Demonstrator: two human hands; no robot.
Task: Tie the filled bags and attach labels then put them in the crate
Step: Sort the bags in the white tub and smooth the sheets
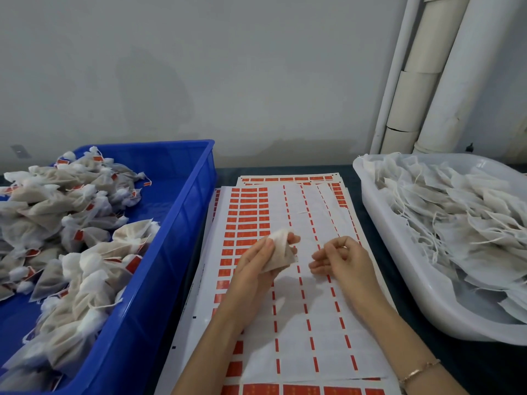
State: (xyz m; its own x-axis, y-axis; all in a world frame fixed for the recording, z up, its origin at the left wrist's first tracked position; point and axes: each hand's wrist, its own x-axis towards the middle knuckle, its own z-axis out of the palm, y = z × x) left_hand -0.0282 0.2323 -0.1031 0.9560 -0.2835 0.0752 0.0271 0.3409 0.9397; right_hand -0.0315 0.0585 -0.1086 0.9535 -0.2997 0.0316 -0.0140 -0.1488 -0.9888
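I hold a filled bag (281, 252) in my left hand (256, 263), fingers curled round it, above the label sheets (313, 323). My right hand (342, 260) hovers just beside it, fingers bent; whether it pinches anything I cannot tell. Labelled bags (71, 238) lie in the blue crate (182, 212) to my left, and unlabelled bags (456, 223) in the white tub (399, 269) to my right.

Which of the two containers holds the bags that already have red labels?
The blue crate on the left: its bags are bunched shut with red labels. Those in the white tub lie flat with loose strings, unlabelled.
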